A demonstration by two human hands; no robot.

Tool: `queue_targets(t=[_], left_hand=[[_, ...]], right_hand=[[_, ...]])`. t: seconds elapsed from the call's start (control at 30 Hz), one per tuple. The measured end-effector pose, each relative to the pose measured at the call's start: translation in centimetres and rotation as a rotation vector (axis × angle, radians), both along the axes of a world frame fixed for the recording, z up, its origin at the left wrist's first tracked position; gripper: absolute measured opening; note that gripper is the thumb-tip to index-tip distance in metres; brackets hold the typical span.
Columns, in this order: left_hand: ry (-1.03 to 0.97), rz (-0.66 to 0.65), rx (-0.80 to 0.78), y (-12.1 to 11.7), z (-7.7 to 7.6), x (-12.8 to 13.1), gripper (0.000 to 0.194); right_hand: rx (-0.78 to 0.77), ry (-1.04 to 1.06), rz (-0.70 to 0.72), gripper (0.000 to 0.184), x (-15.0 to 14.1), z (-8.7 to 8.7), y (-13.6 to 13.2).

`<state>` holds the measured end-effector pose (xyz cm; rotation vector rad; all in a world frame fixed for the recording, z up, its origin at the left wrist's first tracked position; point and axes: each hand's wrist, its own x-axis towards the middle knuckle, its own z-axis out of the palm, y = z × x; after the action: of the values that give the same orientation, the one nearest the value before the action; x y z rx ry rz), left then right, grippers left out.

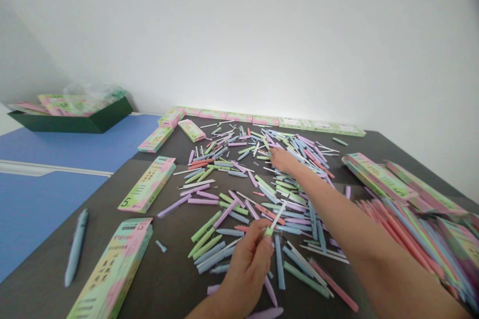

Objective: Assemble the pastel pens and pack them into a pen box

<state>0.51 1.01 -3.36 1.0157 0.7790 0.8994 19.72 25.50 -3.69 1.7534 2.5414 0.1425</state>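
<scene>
Near the front of the table my left hand (pixel 249 259) is closed in a pinch on a white pen refill (pixel 279 213), which points up and away with a green pen piece at its base. Farther off, my right hand (pixel 282 159) reaches into the heap of loose pen parts (pixel 299 147), fingers drawn together. What its fingertips hold, if anything, is too small to make out. Around both hands lie green, blue, purple and red barrels, such as a green barrel (pixel 205 225), and white refills (pixel 325 254).
Printed pen boxes line the left side, among them a near box (pixel 112 269), and the back edge (pixel 265 120). A blue pen (pixel 77 249) lies at left. Bundled pens (pixel 404 239) and more boxes (pixel 381 174) sit at right. A green tray (pixel 75 123) stands on the blue surface.
</scene>
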Motion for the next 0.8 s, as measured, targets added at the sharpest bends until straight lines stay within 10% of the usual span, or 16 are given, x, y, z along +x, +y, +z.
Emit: queue_targets(t=[0.47, 0.8], left_hand=[[0.001, 0.002, -0.006, 0.0, 0.2, 0.2, 0.029], [-0.012, -0.011, -0.022, 0.1, 0.0, 0.0, 0.032]], right_hand=[[-0.007, 0.086, 0.093, 0.035, 0.0, -1.1, -1.6], [0.021, 0.185, -0.187, 0.031, -0.5, -0.2, 0.3]])
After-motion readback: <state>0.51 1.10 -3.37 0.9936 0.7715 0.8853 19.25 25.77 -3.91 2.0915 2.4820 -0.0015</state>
